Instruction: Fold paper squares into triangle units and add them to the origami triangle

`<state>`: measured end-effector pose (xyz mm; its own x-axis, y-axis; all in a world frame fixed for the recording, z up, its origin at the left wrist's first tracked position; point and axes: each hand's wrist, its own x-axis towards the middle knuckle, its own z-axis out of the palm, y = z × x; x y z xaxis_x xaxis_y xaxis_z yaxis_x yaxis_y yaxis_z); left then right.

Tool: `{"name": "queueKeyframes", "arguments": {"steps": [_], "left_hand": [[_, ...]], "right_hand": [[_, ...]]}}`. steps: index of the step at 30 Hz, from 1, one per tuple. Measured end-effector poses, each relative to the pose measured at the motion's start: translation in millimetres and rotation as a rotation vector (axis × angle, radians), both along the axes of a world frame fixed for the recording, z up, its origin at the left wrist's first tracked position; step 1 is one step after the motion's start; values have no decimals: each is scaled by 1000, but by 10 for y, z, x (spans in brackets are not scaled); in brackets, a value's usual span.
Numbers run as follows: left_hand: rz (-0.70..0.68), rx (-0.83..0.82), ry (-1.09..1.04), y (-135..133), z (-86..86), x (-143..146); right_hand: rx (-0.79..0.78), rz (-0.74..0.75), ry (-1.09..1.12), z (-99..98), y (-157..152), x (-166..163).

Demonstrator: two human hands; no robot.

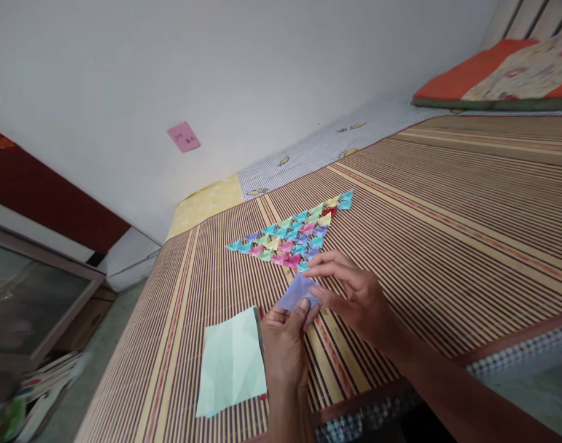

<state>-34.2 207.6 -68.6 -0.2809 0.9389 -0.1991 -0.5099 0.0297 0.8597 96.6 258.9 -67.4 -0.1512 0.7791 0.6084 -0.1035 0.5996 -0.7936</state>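
A small folded piece of purple paper (294,293) is pinched in my left hand (286,344), its thumb pressed on the paper's lower part. My right hand (350,295) reaches in from the right with fingers apart; its index finger touches or nearly touches the paper's right edge. Just beyond my hands lies a triangular group of small folded paper pieces (285,246) in blue, green, yellow, pink, purple and red, set in rows. To the left of my left hand rests a stack of pale green paper sheets (232,363) with visible creases.
The striped bamboo mat (423,246) covers the bed. A folded orange and floral quilt (497,74) lies at the far right. A pink note (184,136) is stuck to the white wall (262,74). At the left stands a glass-fronted cabinet (32,301) beside the floor.
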Motion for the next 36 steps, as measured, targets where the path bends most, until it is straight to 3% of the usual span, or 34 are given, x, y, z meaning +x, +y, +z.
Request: {"name": "queueKeyframes", "arguments": {"steps": [29, 36], "left_hand": [[-74, 43, 41, -5, -32, -34], [-16, 10, 17, 11, 83, -9]], "right_hand": [[12, 42, -56, -1, -2, 33], [39, 16, -53, 10, -6, 8]]}}
